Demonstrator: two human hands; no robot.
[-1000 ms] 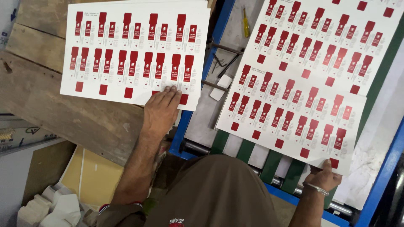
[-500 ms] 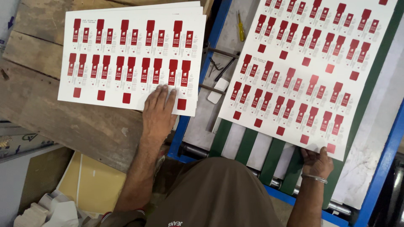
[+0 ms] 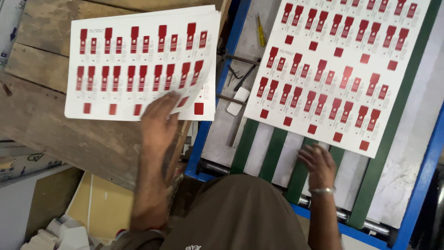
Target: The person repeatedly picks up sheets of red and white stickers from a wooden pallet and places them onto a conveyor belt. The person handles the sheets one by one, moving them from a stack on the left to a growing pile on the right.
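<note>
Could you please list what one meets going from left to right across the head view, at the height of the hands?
Wooden table → stack of printed sheets → left hand → blue machine frame → green conveyor belts → right hand → single printed sheet → blue rail.

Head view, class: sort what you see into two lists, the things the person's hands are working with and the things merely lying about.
In hand:
left hand on the stack of printed sheets
right hand at the near edge of the single printed sheet
green belts under that sheet

Lying about:
yellow-handled screwdriver
white block
yellow board
white scraps
</note>
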